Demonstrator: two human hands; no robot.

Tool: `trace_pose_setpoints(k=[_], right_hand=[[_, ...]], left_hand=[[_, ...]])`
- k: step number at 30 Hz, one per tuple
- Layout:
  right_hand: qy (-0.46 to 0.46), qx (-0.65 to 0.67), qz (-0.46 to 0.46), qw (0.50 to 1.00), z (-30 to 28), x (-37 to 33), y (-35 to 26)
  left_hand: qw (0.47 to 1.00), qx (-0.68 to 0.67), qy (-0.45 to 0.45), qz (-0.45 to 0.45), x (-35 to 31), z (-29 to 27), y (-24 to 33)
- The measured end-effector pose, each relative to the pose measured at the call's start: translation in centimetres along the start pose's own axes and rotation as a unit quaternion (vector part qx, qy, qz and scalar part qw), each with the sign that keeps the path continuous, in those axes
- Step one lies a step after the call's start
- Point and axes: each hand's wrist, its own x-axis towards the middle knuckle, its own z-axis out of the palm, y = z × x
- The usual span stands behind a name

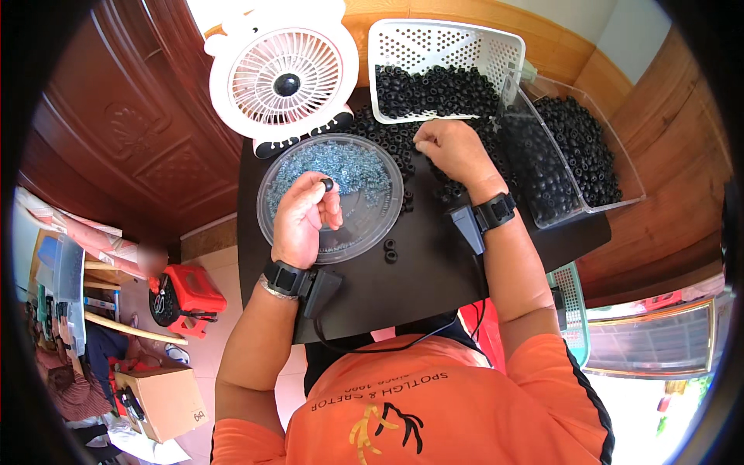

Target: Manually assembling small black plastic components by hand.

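Observation:
My left hand [301, 221] is over a round clear plastic tray [353, 248], its thumb and fingers closed on a small black ring-shaped piece [327, 184]. Many small translucent blue pieces [353, 164] lie in the tray. To the right, my right hand [456, 153] hangs at the loose heap of black ring-shaped pieces [391, 139], fingertips pinched together. Whatever is between those fingertips, if anything, is too small to make out. A couple of single black rings [390, 251] sit on the dark table near the tray.
A white perforated basket [446, 35] of black rings stands at the back, with a clear bin [573, 182] of more at its right. Behind the tray is a white fan [225, 85]. A cable [387, 349] runs between my wrist devices. Left on the floor is a red stool [203, 293].

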Motion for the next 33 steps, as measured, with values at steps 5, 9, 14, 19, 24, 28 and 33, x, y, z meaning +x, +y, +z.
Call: trace_pose_setpoints(k=[5,9,14,19,24,28,33], right_hand=[[-0.109,-0.033,0.044,0.993,1.6,-0.2,-0.9],[-0.137,-0.106,0.06,0.983,0.0,-0.4,0.0],[-0.036,-0.136,0.085,0.986,-0.3,-0.4,0.7],[-0.039,0.004,0.031,0.999,0.8,-0.3,-0.2],[-0.087,-0.04,0.014,0.995,2.6,-0.3,-0.7],[-0.072,-0.04,-0.01,0.997,3.1,-0.1,-0.5],[-0.065,0.354,0.063,0.931,2.6,-0.5,-4.3]], left_hand=[[1.0,0.018,0.013,-0.012,0.1,0.0,0.1],[1.0,0.016,0.017,-0.017,0.0,0.0,0.4],[0.999,0.023,0.007,-0.026,0.0,-0.1,0.3],[0.999,0.023,0.008,-0.029,0.0,-0.1,0.3],[0.999,0.025,0.012,-0.034,0.2,0.0,0.1],[0.998,0.031,-0.003,-0.05,0.1,0.2,0.0],[0.995,0.025,-0.046,-0.089,-0.1,0.4,-0.6]])
